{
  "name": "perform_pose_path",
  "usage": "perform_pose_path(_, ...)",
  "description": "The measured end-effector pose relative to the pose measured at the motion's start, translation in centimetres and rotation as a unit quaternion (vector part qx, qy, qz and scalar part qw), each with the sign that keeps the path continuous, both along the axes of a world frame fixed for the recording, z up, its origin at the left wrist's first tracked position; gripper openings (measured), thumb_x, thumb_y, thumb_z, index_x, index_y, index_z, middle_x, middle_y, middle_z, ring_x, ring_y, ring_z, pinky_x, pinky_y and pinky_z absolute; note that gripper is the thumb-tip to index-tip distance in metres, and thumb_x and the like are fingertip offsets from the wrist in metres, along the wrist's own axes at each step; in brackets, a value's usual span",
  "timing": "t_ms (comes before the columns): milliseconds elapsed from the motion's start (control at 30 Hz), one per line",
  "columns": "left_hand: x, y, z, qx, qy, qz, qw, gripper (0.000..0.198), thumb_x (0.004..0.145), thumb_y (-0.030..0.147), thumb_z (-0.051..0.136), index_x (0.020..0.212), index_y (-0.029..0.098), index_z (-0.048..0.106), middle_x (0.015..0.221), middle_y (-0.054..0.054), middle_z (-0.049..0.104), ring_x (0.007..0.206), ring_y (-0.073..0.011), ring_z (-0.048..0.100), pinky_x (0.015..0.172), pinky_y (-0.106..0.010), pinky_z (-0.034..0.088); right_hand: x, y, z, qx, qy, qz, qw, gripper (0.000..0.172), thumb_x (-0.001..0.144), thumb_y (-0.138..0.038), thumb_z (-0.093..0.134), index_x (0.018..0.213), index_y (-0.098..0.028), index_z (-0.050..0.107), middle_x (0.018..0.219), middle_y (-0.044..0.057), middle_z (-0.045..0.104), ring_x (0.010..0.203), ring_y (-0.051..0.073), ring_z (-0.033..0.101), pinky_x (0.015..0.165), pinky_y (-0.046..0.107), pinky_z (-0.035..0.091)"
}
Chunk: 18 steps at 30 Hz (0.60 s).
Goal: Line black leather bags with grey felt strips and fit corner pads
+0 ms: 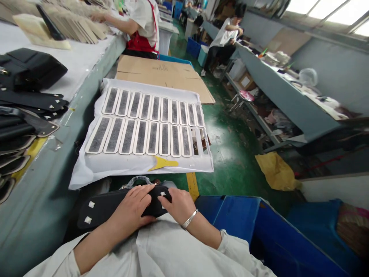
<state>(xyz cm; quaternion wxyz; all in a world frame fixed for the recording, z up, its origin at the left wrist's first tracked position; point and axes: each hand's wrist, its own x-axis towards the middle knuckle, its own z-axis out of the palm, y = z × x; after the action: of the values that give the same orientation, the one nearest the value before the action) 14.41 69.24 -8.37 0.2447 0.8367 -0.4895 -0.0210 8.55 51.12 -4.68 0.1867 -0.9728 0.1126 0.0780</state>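
A long black handbag (pixel 100 209) lies across my lap, with small white patches near both of its ends. Behind it shows a handle (pixel 138 180) wrapped in clear plastic. My left hand (pixel 134 204) grips the middle of the bag, fingers over its top edge and thumb along the near side. At the right end, my right hand (pixel 180 206) is closed around the corner, its thumb beside a white patch. Just beyond stands a white-covered board (pixel 121 163) with two rows of dark, pale-edged strips (pixel 141 137). A yellow piece (pixel 164 163) lies on its near edge.
On the left table (pixel 76 73) are black bag parts (pixel 31 102) and a black bag (pixel 34 69). A cardboard sheet (pixel 164 73) lies past the board. Blue bins (pixel 230 215) stand close at my right. Two people work farther off.
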Motion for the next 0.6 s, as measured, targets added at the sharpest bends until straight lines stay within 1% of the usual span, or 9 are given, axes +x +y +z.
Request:
perform_pose_path(67, 0.1, 0.2, -0.2, 0.004, 0.002, -0.001, 1.000, 0.027, 0.065, 0.031, 0.073, 0.074, 0.019, 0.050, 0.130, -0.014, 0.052, 0.119, -0.0292, 0.046, 0.100, -0.048, 0.036, -0.2, -0.8, 0.2, 0.030, 0.019, -0.018, 0.999, 0.033, 0.077, -0.048, 0.057, 0.064, -0.018, 0.054, 0.059, 0.001, 0.058, 0.055, 0.012, 0.048, 0.052, 0.024, 0.023)
perform_pose_path(133, 0.2, 0.4, -0.2, 0.006, 0.001, -0.003, 1.000, 0.028, 0.065, 0.031, 0.072, 0.074, 0.019, 0.049, 0.130, -0.015, 0.051, 0.119, -0.0298, 0.045, 0.099, -0.049, 0.036, -0.4, -1.6, 0.3, 0.093, 0.044, -0.035, 0.994, 0.032, 0.076, -0.045, 0.058, 0.060, -0.017, 0.054, 0.055, -0.002, 0.055, 0.052, 0.009, 0.045, 0.050, 0.022, 0.023)
perform_pose_path(200, 0.2, 0.3, -0.1, 0.010, 0.000, -0.002, 1.000, 0.027, 0.065, 0.030, 0.072, 0.074, 0.019, 0.048, 0.130, -0.014, 0.051, 0.119, -0.0306, 0.045, 0.098, -0.049, 0.036, -0.6, -2.3, 0.2, 0.151, 0.060, -0.041, 0.986, 0.030, 0.077, -0.040, 0.057, 0.058, -0.017, 0.055, 0.053, -0.003, 0.054, 0.051, 0.008, 0.043, 0.049, 0.021, 0.024)
perform_pose_path(300, 0.0, -0.5, 0.1, 0.012, 0.002, 0.000, 1.000, 0.027, 0.064, 0.030, 0.072, 0.072, 0.020, 0.048, 0.130, -0.013, 0.052, 0.118, -0.0312, 0.045, 0.097, -0.050, 0.035, -0.7, -2.6, -0.4, 0.203, 0.071, -0.060, 0.975, 0.028, 0.078, -0.037, 0.055, 0.059, -0.016, 0.057, 0.054, -0.002, 0.056, 0.051, 0.007, 0.045, 0.048, 0.020, 0.026)
perform_pose_path(467, 0.0, -1.8, 0.2, 0.001, 0.003, -0.009, 1.000, 0.027, 0.065, 0.031, 0.072, 0.072, 0.019, 0.049, 0.130, -0.012, 0.053, 0.117, -0.0301, 0.047, 0.098, -0.049, 0.035, -0.9, -2.4, -1.0, 0.244, 0.074, -0.101, 0.962, 0.027, 0.078, -0.037, 0.055, 0.062, -0.016, 0.058, 0.053, -0.002, 0.057, 0.050, 0.007, 0.048, 0.048, 0.019, 0.029)
perform_pose_path(600, 0.1, -2.1, 0.5, 0.006, 0.000, -0.017, 1.000, 0.029, 0.063, 0.032, 0.074, 0.073, 0.019, 0.050, 0.126, -0.013, 0.055, 0.114, -0.0302, 0.049, 0.094, -0.048, 0.039, -1.0, -2.4, -0.9, 0.248, 0.073, -0.102, 0.961, 0.028, 0.079, -0.037, 0.054, 0.062, -0.016, 0.059, 0.051, -0.003, 0.057, 0.048, 0.007, 0.048, 0.049, 0.019, 0.030)
